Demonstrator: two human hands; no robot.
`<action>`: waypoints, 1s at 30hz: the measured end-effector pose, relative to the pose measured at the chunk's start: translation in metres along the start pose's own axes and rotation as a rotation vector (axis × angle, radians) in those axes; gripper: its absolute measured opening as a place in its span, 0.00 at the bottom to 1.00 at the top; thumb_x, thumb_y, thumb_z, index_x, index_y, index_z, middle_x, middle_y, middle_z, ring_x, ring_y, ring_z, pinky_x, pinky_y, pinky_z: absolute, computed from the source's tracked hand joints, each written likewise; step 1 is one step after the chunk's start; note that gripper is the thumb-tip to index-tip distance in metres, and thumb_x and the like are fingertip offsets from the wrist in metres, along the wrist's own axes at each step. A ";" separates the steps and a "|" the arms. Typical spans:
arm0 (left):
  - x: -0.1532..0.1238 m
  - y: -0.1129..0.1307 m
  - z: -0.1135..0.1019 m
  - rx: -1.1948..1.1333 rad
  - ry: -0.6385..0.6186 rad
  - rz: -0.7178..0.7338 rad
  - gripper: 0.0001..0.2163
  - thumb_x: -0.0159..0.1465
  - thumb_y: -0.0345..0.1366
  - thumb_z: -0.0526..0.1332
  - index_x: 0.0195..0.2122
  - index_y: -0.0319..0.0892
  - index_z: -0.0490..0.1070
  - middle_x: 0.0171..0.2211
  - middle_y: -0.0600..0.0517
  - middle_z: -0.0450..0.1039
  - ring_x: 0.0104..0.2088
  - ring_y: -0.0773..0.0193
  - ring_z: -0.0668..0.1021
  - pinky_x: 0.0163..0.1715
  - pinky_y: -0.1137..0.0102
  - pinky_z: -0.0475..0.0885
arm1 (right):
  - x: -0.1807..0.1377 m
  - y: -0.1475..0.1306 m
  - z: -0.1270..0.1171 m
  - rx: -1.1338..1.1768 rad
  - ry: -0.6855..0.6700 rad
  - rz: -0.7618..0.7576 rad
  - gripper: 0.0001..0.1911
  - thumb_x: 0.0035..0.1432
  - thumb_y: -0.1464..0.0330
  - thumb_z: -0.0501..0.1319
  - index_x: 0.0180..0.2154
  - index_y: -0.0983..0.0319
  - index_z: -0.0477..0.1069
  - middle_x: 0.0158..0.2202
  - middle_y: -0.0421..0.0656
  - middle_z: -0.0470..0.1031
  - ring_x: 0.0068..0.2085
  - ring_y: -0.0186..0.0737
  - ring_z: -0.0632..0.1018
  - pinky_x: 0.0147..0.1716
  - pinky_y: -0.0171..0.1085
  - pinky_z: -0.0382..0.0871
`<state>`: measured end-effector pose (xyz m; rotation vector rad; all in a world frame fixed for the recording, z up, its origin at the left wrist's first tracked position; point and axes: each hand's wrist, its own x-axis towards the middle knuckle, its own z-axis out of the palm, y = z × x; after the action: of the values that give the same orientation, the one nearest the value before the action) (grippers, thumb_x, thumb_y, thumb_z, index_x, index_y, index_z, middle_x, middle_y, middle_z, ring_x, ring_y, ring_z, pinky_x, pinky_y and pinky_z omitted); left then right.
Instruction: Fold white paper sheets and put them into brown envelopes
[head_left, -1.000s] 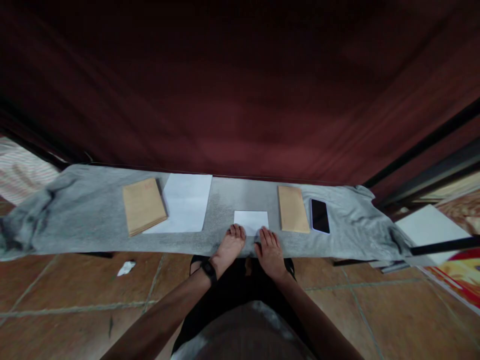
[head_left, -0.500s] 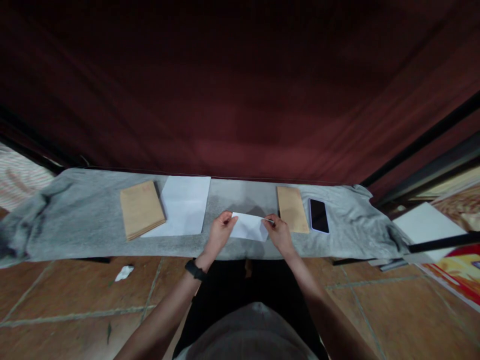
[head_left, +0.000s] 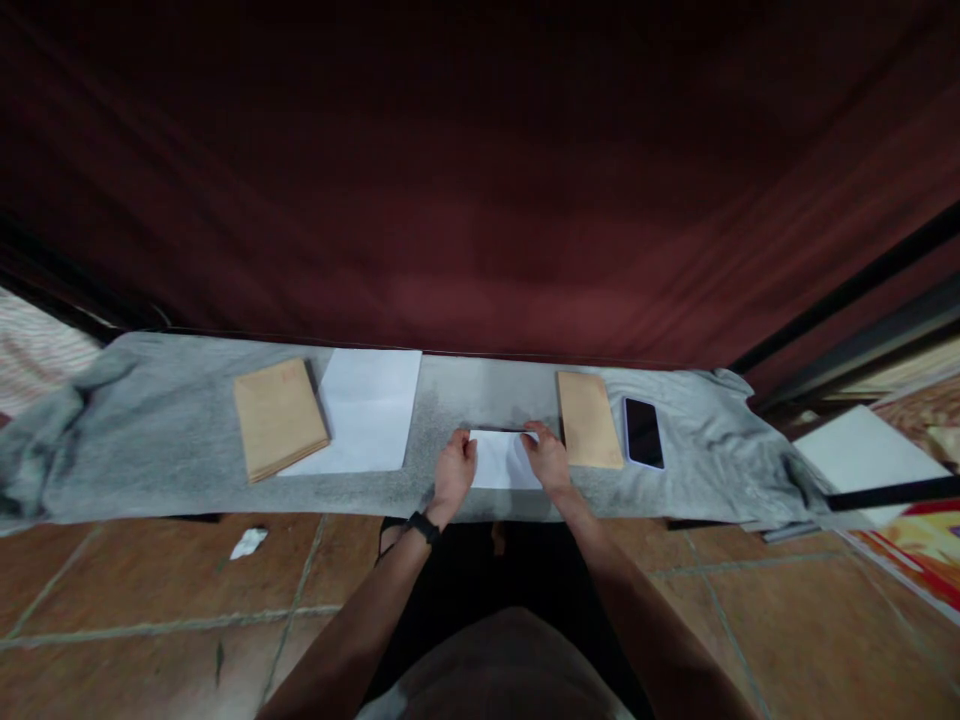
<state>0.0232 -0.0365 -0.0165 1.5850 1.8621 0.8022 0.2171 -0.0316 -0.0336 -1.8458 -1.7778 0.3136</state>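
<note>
A small folded sheet of white paper (head_left: 504,462) lies between my hands near the front edge of the grey cloth. My left hand (head_left: 455,468) pinches its left end, thumb on top. At the opposite end, my right hand (head_left: 547,458) grips the upper right corner with thumb and bent fingers. Just right of that hand rests a brown envelope (head_left: 590,420). To the left, a stack of brown envelopes (head_left: 281,418) partly covers larger white sheets (head_left: 371,410).
A phone (head_left: 643,433) lies right of the single envelope. Grey cloth (head_left: 165,430) covers the narrow bench, wrinkled at both ends. Behind it hangs a dark red curtain (head_left: 480,250). A white crumpled scrap (head_left: 248,543) is on the tiled floor, and a white board (head_left: 870,450) stands at the right.
My left hand has shifted slightly right and turned more upright. My right hand's fingers have moved up over the paper's corner. The paper now sits straighter, its far edge more level.
</note>
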 end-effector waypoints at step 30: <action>-0.011 0.006 0.013 0.442 -0.037 0.097 0.17 0.74 0.35 0.46 0.58 0.43 0.68 0.52 0.42 0.74 0.35 0.60 0.82 0.33 0.69 0.75 | -0.070 -0.036 0.024 -0.264 -0.039 -0.250 0.26 0.71 0.62 0.54 0.67 0.57 0.60 0.71 0.50 0.55 0.69 0.53 0.61 0.66 0.56 0.55</action>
<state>0.0383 -0.0457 -0.0205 1.9517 2.0460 0.4094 0.1672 -0.0954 -0.0482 -1.7693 -2.1354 0.0193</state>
